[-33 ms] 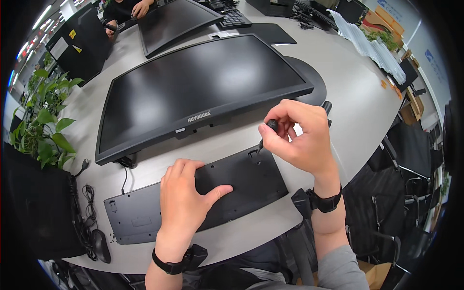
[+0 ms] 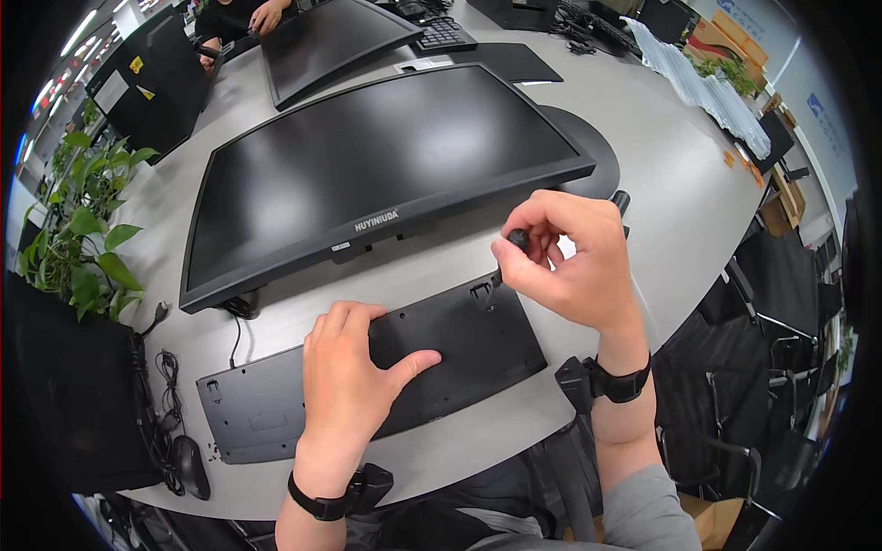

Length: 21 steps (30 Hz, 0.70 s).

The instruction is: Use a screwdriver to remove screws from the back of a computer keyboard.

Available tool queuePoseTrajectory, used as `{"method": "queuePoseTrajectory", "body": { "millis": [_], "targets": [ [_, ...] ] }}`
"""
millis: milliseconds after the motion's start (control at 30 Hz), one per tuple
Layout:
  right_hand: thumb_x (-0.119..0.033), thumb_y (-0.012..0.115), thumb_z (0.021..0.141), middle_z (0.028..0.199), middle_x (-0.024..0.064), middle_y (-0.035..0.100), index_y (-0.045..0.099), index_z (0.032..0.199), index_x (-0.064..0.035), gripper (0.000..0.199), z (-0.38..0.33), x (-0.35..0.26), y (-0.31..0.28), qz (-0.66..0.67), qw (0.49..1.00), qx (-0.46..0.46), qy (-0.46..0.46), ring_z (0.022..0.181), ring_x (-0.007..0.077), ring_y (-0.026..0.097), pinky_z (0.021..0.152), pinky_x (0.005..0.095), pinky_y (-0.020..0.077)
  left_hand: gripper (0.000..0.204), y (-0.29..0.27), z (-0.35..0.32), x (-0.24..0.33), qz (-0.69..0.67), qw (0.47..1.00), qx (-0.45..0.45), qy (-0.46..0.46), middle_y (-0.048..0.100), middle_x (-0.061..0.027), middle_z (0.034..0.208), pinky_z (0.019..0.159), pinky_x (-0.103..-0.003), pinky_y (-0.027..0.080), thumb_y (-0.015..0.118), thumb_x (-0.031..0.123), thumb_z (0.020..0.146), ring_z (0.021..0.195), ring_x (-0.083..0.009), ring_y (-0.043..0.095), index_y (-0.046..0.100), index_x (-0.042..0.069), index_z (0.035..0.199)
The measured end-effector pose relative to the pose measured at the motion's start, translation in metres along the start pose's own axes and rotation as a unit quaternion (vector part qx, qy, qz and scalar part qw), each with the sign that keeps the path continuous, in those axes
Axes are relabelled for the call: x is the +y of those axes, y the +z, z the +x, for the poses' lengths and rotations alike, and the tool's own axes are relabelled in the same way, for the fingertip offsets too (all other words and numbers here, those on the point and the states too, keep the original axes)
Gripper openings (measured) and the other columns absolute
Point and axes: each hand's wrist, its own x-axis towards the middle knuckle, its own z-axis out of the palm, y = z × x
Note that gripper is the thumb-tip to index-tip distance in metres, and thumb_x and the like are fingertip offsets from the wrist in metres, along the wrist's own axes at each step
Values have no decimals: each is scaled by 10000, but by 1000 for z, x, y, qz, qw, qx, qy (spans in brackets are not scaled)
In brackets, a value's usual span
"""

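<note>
keyboard (image 2: 459, 354) face-down near worktop (image 2: 671, 211) front edge, monitor (image 2: 386, 165) close behind; left hand (image 2: 349, 386) flat, spread on keyboard; right hand (image 2: 570, 262) pinching screwdriver (image 2: 516, 241) at its far edge.

1. The keyboard (image 2: 459, 354) lies face-down on the table (image 2: 680, 197), under the left hand (image 2: 349, 386).
2. The right hand (image 2: 570, 262) sits above the keyboard's right rear corner, gripping a screwdriver (image 2: 516, 246).
3. The monitor (image 2: 386, 170) lies behind both hands.
4. The mouse (image 2: 190, 464) lies left of the left hand, beside the keyboard's left end.
5. The plant (image 2: 78, 230) stands further left.
</note>
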Motion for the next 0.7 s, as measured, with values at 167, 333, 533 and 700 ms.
{"method": "queuePoseTrajectory", "body": {
  "millis": [167, 333, 533, 700],
  "targets": [
    [-52, 821, 756, 641, 2, 618, 697, 790, -26, 132, -6, -9, -16, 30, 995, -95, -9, 524, 71, 582, 493, 218, 410, 673, -1, 0, 1, -6, 1000, 0, 0, 697, -110, 1124, 954, -458, 505, 997, 437, 695, 1074, -347, 647, 714, 16, 1137],
    [-78, 822, 785, 608, 29, 587, 681, 791, -13, 156, -7, -9, -16, 35, 990, -134, 1, 525, 114, 585, 501, 256, 440, 676, -2, 1, 3, -4, 1000, -4, -6, 708, -124, 1114, 959, -442, 531, 1021, 386, 669, 1087, -350, 665, 705, 4, 1129],
    [-96, 820, 789, 603, 45, 572, 668, 794, -7, 176, -7, -5, -11, 32, 991, -131, -5, 521, 148, 575, 504, 286, 442, 679, -2, 1, 3, 0, 1000, -6, -6, 707, -126, 1109, 961, -445, 531, 1020, 385, 671, 1079, -352, 666, 701, 0, 1131],
    [-98, 818, 795, 608, 51, 568, 663, 803, -8, 179, -7, -5, -10, 30, 991, -134, -3, 529, 164, 572, 512, 300, 446, 679, -2, 1, 3, -3, 1000, -6, -5, 707, -129, 1112, 965, -443, 530, 1019, 385, 673, 1085, -355, 666, 699, -3, 1129]
  ]
}}
